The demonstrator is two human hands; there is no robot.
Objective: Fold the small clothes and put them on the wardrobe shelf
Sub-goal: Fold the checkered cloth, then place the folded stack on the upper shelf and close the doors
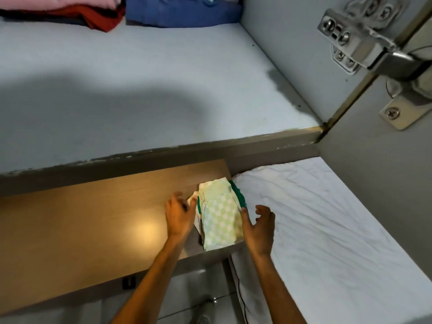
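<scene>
A small stack of folded clothes [219, 213], pale green checked on top with dark green trim, lies on the right end of a wooden table [93, 218]. My left hand [178, 215] is open at the stack's left side, fingers spread and slightly blurred. My right hand [259, 226] is open at the stack's right side, its thumb touching the edge. Neither hand grips the stack. Above and behind the table is the pale grey wardrobe shelf [140, 78].
Folded pink and red clothes [70, 10] and blue clothes [182, 10] lie at the back of the shelf. A metal door hinge [360, 40] sits on the wardrobe's right wall. A bed with a white sheet [327, 218] lies right of the table.
</scene>
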